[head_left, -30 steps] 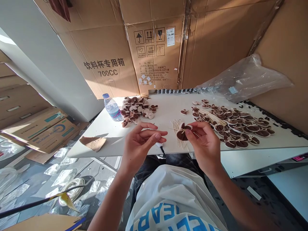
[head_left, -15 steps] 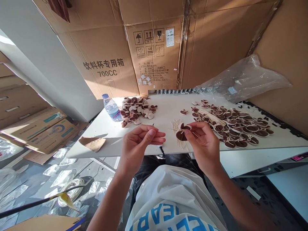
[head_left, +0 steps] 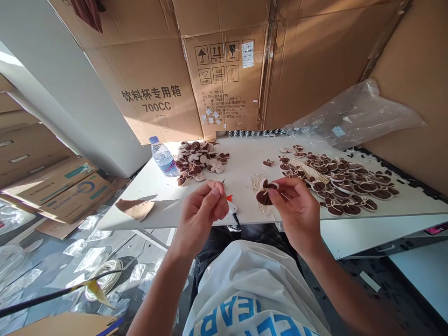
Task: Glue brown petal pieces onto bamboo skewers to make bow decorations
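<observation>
In my right hand point(head_left: 299, 209) a brown felt piece point(head_left: 265, 195) with pale edges, gathered in the middle, is pinched between thumb and fingers. My left hand point(head_left: 205, 205) is apart from it, its fingers curled in with the thumb against them; whatever may be inside is hidden. Cream strings point(head_left: 258, 183) lie on the table just behind the felt piece. Beside my left hand a white device point(head_left: 232, 206) with an orange part and a black cord shows partly. To the right spreads a heap of brown pieces tied with cream bows point(head_left: 341, 179).
A pile of brown and cream pieces point(head_left: 201, 158) sits at the table's back left beside a water bottle point(head_left: 163, 158). A torn cardboard scrap point(head_left: 136, 209) lies near the left edge. Large cardboard point(head_left: 224, 60) walls the back, with a clear plastic bag point(head_left: 360, 116) at right.
The fingers of my left hand have curled in from a looser, stretched pose, baring the device with the orange part. My right hand holds the felt piece in nearly the same spot.
</observation>
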The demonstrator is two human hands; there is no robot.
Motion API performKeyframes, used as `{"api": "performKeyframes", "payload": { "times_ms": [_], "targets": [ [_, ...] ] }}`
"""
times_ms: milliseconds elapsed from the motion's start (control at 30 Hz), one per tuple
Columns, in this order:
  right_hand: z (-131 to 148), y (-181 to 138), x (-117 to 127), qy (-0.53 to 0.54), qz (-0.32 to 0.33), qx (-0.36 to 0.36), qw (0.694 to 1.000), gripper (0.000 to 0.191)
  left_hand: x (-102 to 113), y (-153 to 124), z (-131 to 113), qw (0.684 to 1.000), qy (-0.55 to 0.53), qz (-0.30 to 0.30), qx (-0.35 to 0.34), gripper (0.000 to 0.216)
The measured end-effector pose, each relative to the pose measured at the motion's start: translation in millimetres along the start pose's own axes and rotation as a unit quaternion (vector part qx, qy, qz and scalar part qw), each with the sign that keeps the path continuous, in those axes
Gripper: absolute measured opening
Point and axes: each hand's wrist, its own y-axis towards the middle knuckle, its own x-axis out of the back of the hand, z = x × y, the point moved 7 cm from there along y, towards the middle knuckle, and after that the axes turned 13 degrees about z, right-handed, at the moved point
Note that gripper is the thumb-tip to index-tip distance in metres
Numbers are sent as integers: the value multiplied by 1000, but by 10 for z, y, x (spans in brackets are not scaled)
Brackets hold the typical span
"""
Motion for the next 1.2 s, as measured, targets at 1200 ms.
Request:
{"api": "performKeyframes", "payload": {
  "times_ms": [1200],
  "targets": [
    [-9, -4, -8, 4, 1, 1, 1000, 23, 97, 18, 33, 999, -21, -38, -3, 14]
  ]
}}
